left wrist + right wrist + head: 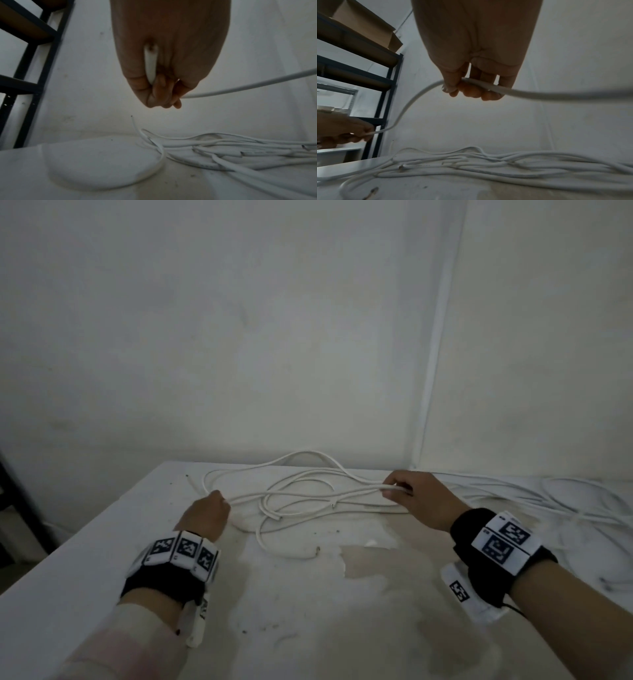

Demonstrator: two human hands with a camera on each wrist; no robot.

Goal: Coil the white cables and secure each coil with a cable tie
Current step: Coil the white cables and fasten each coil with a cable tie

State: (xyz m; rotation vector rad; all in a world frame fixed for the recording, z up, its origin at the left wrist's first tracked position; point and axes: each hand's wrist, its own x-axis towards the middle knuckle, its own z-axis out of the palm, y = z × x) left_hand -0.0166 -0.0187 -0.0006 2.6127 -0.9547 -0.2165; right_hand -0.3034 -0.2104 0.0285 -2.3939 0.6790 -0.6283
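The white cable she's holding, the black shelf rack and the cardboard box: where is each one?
white cable point(412, 100), right wrist view, on the stretch hanging between the two hands.
black shelf rack point(392, 75), right wrist view, on its front upright post.
cardboard box point(363, 25), right wrist view, on its side, atop the rack.

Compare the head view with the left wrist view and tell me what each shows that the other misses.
Head view only: the right hand gripping the white cable, and both marker wristbands. Left wrist view only: the cable's cut end poking out of the left hand, and a dark shelf frame. Both: the left hand gripping the cable and loose cables on the white table.
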